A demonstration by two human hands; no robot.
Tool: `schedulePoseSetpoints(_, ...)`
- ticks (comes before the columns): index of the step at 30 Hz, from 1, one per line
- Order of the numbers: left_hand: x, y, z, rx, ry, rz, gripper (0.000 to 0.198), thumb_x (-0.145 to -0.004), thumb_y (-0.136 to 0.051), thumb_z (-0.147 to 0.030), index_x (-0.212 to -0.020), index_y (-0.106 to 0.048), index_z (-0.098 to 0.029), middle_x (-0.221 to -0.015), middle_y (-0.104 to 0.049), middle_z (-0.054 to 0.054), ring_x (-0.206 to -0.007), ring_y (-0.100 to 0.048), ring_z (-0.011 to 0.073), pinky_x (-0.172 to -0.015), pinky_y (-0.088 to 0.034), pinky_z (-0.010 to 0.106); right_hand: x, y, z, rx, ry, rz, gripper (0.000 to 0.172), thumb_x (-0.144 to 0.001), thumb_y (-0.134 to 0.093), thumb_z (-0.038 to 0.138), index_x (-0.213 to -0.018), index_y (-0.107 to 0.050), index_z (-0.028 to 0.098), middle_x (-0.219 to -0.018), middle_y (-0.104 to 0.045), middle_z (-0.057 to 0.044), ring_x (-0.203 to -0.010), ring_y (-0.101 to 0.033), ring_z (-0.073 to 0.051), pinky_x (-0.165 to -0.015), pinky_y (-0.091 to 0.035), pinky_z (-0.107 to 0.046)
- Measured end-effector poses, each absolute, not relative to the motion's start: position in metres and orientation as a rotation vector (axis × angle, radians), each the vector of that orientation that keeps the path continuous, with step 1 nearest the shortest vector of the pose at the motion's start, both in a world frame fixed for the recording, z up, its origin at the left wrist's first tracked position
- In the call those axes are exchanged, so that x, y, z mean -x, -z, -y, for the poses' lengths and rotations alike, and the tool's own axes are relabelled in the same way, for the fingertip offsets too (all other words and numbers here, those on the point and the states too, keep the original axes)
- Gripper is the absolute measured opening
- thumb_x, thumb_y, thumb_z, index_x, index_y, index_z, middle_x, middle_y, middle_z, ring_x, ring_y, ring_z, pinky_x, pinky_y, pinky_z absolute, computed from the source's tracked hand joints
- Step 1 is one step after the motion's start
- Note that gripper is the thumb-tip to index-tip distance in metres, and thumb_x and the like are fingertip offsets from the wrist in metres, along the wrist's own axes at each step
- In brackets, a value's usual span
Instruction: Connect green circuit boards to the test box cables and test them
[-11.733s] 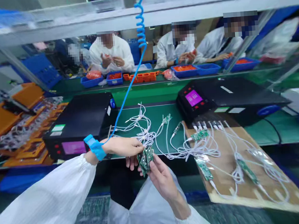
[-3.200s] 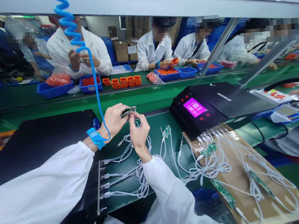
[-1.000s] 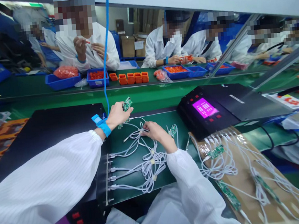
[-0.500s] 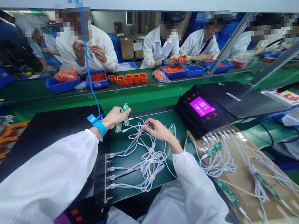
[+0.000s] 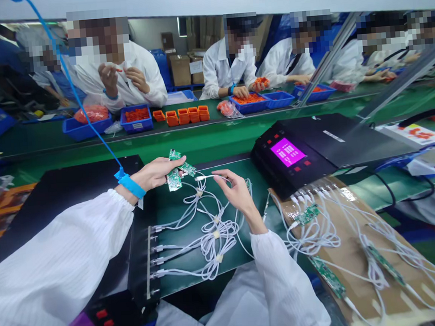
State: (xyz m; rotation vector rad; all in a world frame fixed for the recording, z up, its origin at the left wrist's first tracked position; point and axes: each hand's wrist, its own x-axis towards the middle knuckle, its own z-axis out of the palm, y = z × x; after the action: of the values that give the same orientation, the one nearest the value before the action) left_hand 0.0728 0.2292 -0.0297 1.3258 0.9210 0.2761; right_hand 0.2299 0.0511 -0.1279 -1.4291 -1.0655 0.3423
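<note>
My left hand (image 5: 154, 172), with a blue wrist strap (image 5: 128, 183), is closed on a few small green circuit boards (image 5: 176, 168) held above the green mat. My right hand (image 5: 234, 188) pinches the plug end of a white cable (image 5: 208, 177) and holds it just right of the boards, almost touching one of them. Below both hands lies a tangle of white cables (image 5: 208, 234) that run from the ports of a black tester box (image 5: 92, 203) on the left.
A second black tester (image 5: 314, 148) with a lit pink screen stands at right. A cardboard sheet (image 5: 360, 257) with cables and green boards lies at front right. Across the green belt, people in white coats handle orange parts in blue trays (image 5: 136, 120).
My right hand has lifted a white cable end off the mat and brought it up to the boards. My left hand has lowered slightly towards it, still holding the boards.
</note>
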Motion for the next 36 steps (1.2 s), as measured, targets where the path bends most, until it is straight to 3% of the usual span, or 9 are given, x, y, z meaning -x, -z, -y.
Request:
schedulePoseSetpoints(3, -0.073, 0.027, -0.228, -1.292, -0.262, -0.905, 0.023, -0.093, -0.074, -0.019, -0.07, -0.07, -0.015, -0.078, -0.074, 0.011, -0.062, -0.065, 0.0123, -0.063, -0.059, 0.025, -0.229, 0.127, -0.049, 1.469, -0.292, 1.013, 0.031, -0.097, -0.063, 0.047, -0.098, -0.075, 0.019, -0.091, -0.075, -0.006, -0.082, -0.067, -0.019, -0.083, -0.053, -0.034)
schedulePoseSetpoints(7, -0.072, 0.029, -0.23, -1.26, -0.283, -0.885, 0.012, -0.083, -0.083, -0.012, -0.076, -0.073, -0.011, -0.075, -0.071, 0.007, -0.061, -0.064, 0.0106, -0.062, -0.056, 0.024, -0.229, 0.128, -0.048, 1.458, -0.201, 1.019, 0.031, -0.1, -0.058, 0.04, -0.119, -0.072, 0.02, -0.091, -0.071, -0.005, -0.08, -0.066, -0.017, -0.082, -0.055, -0.034)
schedulePoseSetpoints(10, -0.072, 0.031, -0.231, -1.255, -0.315, -0.883, 0.019, -0.072, -0.091, -0.011, -0.078, -0.073, -0.009, -0.072, -0.07, 0.005, -0.06, -0.063, 0.0105, -0.062, -0.054, 0.025, -0.229, 0.129, -0.048, 1.484, -0.063, 1.08, 0.026, -0.099, -0.062, 0.037, -0.117, -0.076, 0.023, -0.094, -0.066, -0.004, -0.079, -0.06, -0.016, -0.08, -0.054, -0.032)
schedulePoseSetpoints(15, -0.071, 0.032, -0.23, -1.272, -0.324, -0.842, 0.024, -0.068, -0.094, -0.012, -0.074, -0.07, -0.011, -0.067, -0.065, 0.001, -0.056, -0.058, 0.0087, -0.056, -0.048, 0.024, -0.23, 0.129, -0.046, 1.53, -0.003, 1.195, 0.024, -0.101, -0.06, 0.033, -0.116, -0.077, 0.025, -0.091, -0.061, -0.003, -0.076, -0.057, -0.015, -0.074, -0.053, -0.031)
schedulePoseSetpoints(21, -0.07, 0.029, -0.226, -1.323, -0.288, -0.863, 0.025, -0.067, -0.095, -0.016, -0.066, -0.07, -0.012, -0.068, -0.068, 0.004, -0.062, -0.062, 0.0116, -0.063, -0.052, 0.027, -0.227, 0.126, -0.039, 1.512, -0.052, 1.41, 0.039, -0.095, -0.073, 0.042, -0.13, -0.068, 0.027, -0.112, -0.065, -0.008, -0.101, -0.062, -0.023, -0.086, -0.054, -0.038)
schedulePoseSetpoints(23, -0.07, 0.029, -0.226, -1.341, -0.29, -0.866, 0.026, -0.064, -0.096, -0.016, -0.064, -0.071, -0.013, -0.069, -0.068, 0.004, -0.063, -0.062, 0.0121, -0.064, -0.052, 0.027, -0.226, 0.126, -0.038, 1.498, -0.025, 1.438, 0.033, -0.097, -0.07, 0.041, -0.127, -0.07, 0.028, -0.112, -0.065, -0.007, -0.107, -0.061, -0.024, -0.093, -0.053, -0.041)
schedulePoseSetpoints(29, -0.07, 0.03, -0.225, -1.338, -0.245, -0.838, 0.029, -0.058, -0.1, -0.023, -0.066, -0.074, -0.014, -0.07, -0.07, 0.005, -0.063, -0.061, 0.0121, -0.062, -0.051, 0.027, -0.223, 0.129, -0.039, 1.492, 0.052, 1.379, 0.026, -0.105, -0.058, 0.038, -0.118, -0.078, 0.028, -0.092, -0.058, -0.004, -0.085, -0.059, -0.018, -0.077, -0.051, -0.033)
schedulePoseSetpoints(33, -0.069, 0.028, -0.223, -1.366, -0.216, -0.812, 0.034, -0.053, -0.102, -0.029, -0.072, -0.078, -0.014, -0.071, -0.071, 0.006, -0.065, -0.061, 0.0126, -0.059, -0.05, 0.024, -0.219, 0.128, -0.041, 1.497, 0.035, 1.248, 0.031, -0.107, -0.053, 0.035, -0.13, -0.072, 0.027, -0.096, -0.07, -0.004, -0.079, -0.062, -0.017, -0.081, -0.054, -0.034)
schedulePoseSetpoints(36, -0.069, 0.027, -0.222, -1.36, -0.24, -0.81, 0.037, -0.049, -0.103, -0.031, -0.071, -0.077, -0.015, -0.074, -0.072, 0.005, -0.067, -0.061, 0.0123, -0.061, -0.051, 0.024, -0.216, 0.125, -0.043, 1.521, 0.08, 1.191, 0.029, -0.107, -0.052, 0.034, -0.124, -0.074, 0.026, -0.096, -0.071, -0.005, -0.08, -0.062, -0.017, -0.081, -0.055, -0.035)
